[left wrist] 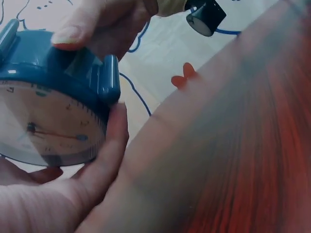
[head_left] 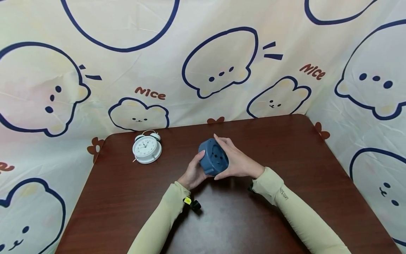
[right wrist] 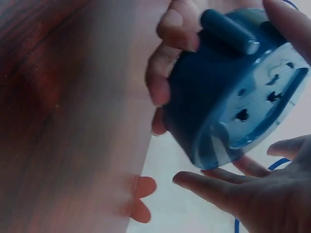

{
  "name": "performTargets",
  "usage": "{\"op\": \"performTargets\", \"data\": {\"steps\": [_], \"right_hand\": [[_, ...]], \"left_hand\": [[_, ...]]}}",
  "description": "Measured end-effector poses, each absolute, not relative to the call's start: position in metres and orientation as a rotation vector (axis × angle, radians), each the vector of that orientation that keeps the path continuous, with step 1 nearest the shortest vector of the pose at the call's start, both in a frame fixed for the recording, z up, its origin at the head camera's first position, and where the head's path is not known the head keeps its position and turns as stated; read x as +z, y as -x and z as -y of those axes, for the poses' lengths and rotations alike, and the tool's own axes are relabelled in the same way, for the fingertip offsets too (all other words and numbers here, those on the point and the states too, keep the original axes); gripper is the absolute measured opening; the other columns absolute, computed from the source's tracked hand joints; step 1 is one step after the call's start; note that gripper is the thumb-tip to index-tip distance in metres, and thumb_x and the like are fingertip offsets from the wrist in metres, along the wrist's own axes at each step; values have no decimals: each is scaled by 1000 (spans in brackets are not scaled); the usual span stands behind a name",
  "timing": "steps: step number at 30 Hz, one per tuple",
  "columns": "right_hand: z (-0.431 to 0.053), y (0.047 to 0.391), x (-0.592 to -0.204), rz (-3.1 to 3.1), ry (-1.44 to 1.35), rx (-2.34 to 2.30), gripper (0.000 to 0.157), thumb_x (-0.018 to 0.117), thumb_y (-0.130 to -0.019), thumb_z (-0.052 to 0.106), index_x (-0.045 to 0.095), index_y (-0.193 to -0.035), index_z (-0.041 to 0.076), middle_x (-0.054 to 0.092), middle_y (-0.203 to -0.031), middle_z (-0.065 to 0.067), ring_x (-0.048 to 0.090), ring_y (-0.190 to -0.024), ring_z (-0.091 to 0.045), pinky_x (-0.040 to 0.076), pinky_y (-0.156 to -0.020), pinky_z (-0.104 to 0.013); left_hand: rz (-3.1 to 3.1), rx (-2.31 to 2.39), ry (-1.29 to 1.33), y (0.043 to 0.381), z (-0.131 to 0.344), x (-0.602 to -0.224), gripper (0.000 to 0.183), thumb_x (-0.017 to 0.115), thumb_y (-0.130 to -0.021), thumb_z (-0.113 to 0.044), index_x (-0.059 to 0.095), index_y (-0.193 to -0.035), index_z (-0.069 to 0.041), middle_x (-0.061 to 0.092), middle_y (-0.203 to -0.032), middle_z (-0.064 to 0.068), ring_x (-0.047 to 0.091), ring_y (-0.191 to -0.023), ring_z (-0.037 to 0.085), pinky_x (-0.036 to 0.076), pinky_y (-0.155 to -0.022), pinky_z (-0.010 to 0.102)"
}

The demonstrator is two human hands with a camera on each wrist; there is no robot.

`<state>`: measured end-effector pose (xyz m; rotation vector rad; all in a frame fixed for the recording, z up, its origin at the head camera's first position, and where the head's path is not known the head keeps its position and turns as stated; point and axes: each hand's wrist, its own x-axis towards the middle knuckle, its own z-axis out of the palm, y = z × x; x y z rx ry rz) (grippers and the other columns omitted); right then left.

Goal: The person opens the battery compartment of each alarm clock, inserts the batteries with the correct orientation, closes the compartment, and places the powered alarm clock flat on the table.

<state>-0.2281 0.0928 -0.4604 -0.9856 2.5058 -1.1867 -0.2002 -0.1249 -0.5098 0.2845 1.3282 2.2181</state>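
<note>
Both hands hold a blue alarm clock (head_left: 207, 160) above the table. Its back, with several dark knobs or openings, faces the right hand. In the left wrist view the pale dial (left wrist: 53, 128) and its hands show. My left hand (head_left: 194, 173) grips the clock from the left, thumb along the dial's rim, fingertips (right wrist: 159, 87) wrapped round the casing. From the other side, my right hand (head_left: 238, 160) spans the back between thumb and fingers. Its thumb (left wrist: 68, 36) lies on the casing beside a rounded foot; its other fingers stretch along the far edge.
A white twin-bell alarm clock (head_left: 147, 148) stands at the table's back left. The brown wooden table (head_left: 127, 208) meets a cartoon-printed cloth (head_left: 177, 109) at the back and sides. A small black camera (head_left: 195, 204) is strapped to the left wrist.
</note>
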Motion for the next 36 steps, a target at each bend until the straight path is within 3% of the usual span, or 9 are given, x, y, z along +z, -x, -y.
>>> {"op": "performTargets", "data": {"steps": [4, 9, 11, 16, 20, 25, 30, 33, 36], "right_hand": [[-92, 228, -457, -2515, 1015, -1148, 143, 99, -65, 44, 1, -168, 31, 12, -171, -8, 34, -149, -35, 43, -113, -58], [-90, 226, -453, -2554, 1133, -1084, 146, 101, -61, 43, 1, -167, 32, 3, -175, -4, 15, -159, -41, 40, -114, -62], [-88, 225, -452, -2573, 1182, -1057, 145, 102, -61, 39, 4, -168, 29, 6, -174, -5, 19, -158, -41, 43, -113, -60], [-85, 223, -455, -2633, 1235, -1049, 130, 102, -63, 28, 21, -165, 24, 22, -166, -9, 43, -143, -32, 50, -108, -51], [-86, 223, -456, -2665, 1243, -1089, 120, 102, -63, 29, 32, -160, 22, 27, -161, -9, 46, -138, -31, 51, -106, -51], [-90, 229, -456, -2643, 1191, -1189, 116, 101, -64, 33, 33, -158, 22, 26, -162, -7, 48, -136, -31, 52, -105, -51], [-92, 231, -459, -2621, 1184, -1321, 119, 102, -63, 33, 32, -158, 22, 25, -164, -8, 42, -142, -29, 47, -111, -54], [-92, 231, -460, -2559, 1217, -1427, 122, 103, -62, 29, 29, -158, 23, 22, -165, -9, 37, -147, -27, 42, -116, -54], [-94, 231, -463, -2492, 1247, -1497, 125, 103, -60, 29, 27, -159, 24, 20, -166, -8, 34, -149, -25, 39, -118, -52]], "left_hand": [[-1406, 2176, -264, 201, 125, -508, 77, 33, -103, -55, 10, -166, -16, 33, -158, 23, 57, -120, 22, 54, -94, 44], [-1479, 2102, -235, 202, 126, -504, 82, 40, -101, -55, 6, -166, -19, 29, -161, 25, 55, -124, 24, 51, -98, 45], [-1497, 2078, -230, 201, 125, -503, 84, 42, -100, -56, 3, -167, -23, 29, -162, 23, 54, -126, 25, 51, -99, 45], [-1512, 2044, -250, 199, 125, -504, 87, 42, -100, -61, -4, -166, -29, 23, -165, 21, 48, -133, 31, 50, -99, 43], [-1466, 2039, -298, 199, 129, -506, 96, 45, -98, -72, -5, -167, -28, 16, -169, 19, 42, -140, 30, 47, -105, 47], [-1437, 2081, -277, 203, 132, -506, 88, 43, -100, -72, 13, -167, -23, 29, -166, 16, 50, -135, 23, 48, -106, 52], [-1383, 2145, -156, 208, 128, -512, 61, 30, -109, -60, 43, -150, -17, 53, -141, 9, 62, -118, 21, 55, -95, 40], [-1314, 2164, -157, 207, 126, -517, 58, 28, -111, -56, 44, -147, -14, 58, -135, 8, 66, -114, 20, 55, -95, 37], [-1278, 2168, -207, 205, 122, -520, 60, 26, -112, -53, 32, -159, -16, 57, -141, 11, 65, -118, 19, 54, -99, 36]]}}
